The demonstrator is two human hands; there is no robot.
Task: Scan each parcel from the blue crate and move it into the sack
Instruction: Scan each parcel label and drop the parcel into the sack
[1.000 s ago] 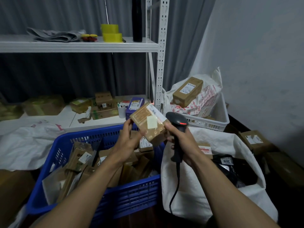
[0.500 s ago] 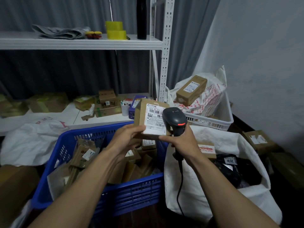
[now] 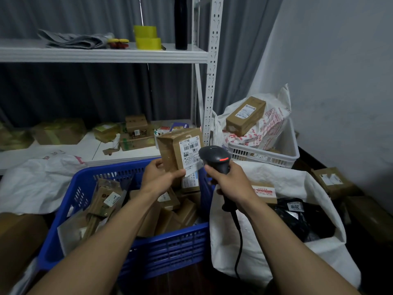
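My left hand [image 3: 160, 177] grips a small brown cardboard parcel [image 3: 172, 152] from below, holding it upright above the far right corner of the blue crate [image 3: 161, 250]. Its white barcode label faces the scanner. My right hand [image 3: 228, 182] grips the handle of a black barcode scanner [image 3: 214, 156], whose head sits just right of the label with a red light lit. The crate holds several brown parcels. To the right stands the open white sack [image 3: 297, 179], with a black bagged parcel [image 3: 297, 216] and a brown box inside.
A white basket [image 3: 265, 154] with a printed bag and a long brown box stands behind the sack. A white metal shelf [image 3: 102, 54] holds yellow tape rolls; its lower board carries more boxes. Loose boxes lie on the floor at right. A white bag lies left of the crate.
The parcel was turned so its label faces the scanner, then shifted slightly left and tilted. The scanner head came up beside the label. The camera moved a little closer.
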